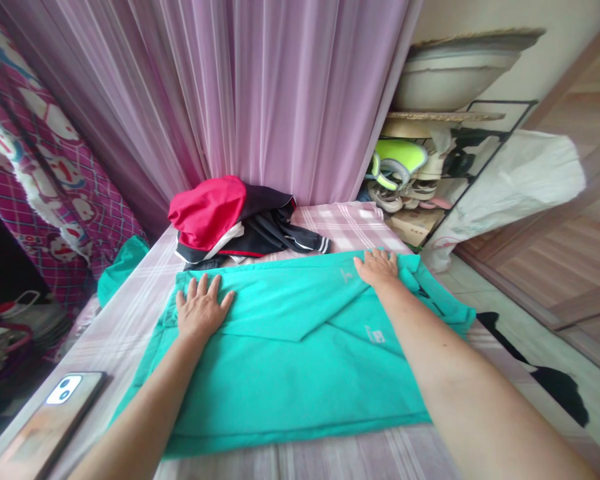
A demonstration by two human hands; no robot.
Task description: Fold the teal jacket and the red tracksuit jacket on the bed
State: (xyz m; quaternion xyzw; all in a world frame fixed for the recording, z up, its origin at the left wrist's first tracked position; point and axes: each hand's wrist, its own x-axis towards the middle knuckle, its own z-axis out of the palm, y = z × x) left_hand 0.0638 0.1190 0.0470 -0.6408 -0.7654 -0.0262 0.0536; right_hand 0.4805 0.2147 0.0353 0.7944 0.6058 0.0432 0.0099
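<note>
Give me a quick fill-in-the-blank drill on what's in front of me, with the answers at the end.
1. The left hand and right hand rest on the teal garment with palms facing ____.
2. Of the two, the hand nearer the shoes is the ____ one.
3. Lying at the lower left, its camera lenses facing up, is a ____.
4. The heap of clothes lies before a hanging purple ____.

Answers: down; right; phone; curtain.

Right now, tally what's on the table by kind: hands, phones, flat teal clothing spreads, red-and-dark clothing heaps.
Left hand and right hand: 2
Phone: 1
Flat teal clothing spread: 1
Red-and-dark clothing heap: 1
Total: 5
</note>
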